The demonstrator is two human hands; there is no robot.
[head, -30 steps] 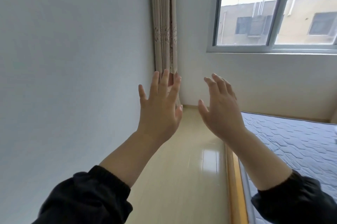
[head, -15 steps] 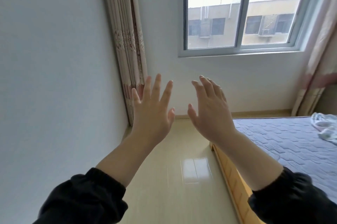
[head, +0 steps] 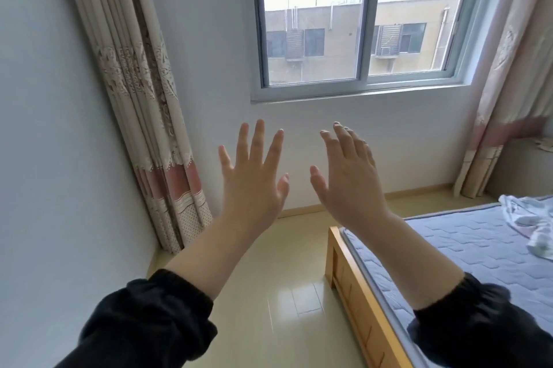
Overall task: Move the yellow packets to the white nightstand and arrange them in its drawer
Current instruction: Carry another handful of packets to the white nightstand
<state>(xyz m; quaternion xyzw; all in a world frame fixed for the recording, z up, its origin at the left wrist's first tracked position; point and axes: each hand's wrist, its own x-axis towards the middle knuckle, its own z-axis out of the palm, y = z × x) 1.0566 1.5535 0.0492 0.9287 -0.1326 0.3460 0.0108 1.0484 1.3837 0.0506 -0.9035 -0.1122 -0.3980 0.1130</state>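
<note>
Black-sleeved left hand (head: 254, 185), right hand (head: 347, 185) spread.

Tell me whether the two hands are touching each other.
Apart: the head view shows white wall between the left hand and right hand.

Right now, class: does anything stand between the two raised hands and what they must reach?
Nothing visible does. The left hand and right hand are open and empty, held up before the wall. No yellow packets or nightstand show, so that path cannot be judged.
</note>
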